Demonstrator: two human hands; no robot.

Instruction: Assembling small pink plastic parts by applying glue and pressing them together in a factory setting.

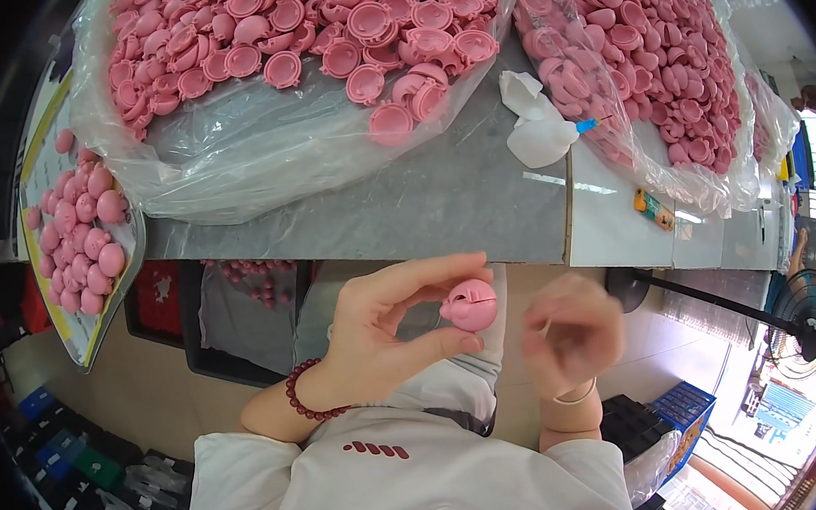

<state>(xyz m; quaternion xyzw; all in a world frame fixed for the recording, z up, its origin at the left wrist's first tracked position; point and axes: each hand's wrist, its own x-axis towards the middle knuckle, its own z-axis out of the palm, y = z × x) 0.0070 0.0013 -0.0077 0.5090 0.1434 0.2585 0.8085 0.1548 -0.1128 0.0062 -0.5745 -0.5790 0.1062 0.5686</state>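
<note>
Between the thumb and fingers of my left hand [384,319] is a small round pink plastic ball [470,306], with a dark seam across its upper part and a small knob on its left side. It is held just off the table's front edge. My right hand [572,333] is raised to the right of the ball, apart from it. Its fingers are curled but smeared by motion, so I cannot tell whether anything is in them. Many loose pink half shells [371,23] lie in a clear plastic bag [230,187] on the grey table [348,223].
A second clear bag of pink pieces [662,72] lies at the right. Near it are a white bottle with a blue needle tip [545,139] and an orange lighter [654,209]. A tray [132,277] of pink balls stands left. Below are a black bin [244,359] and a fan [802,325].
</note>
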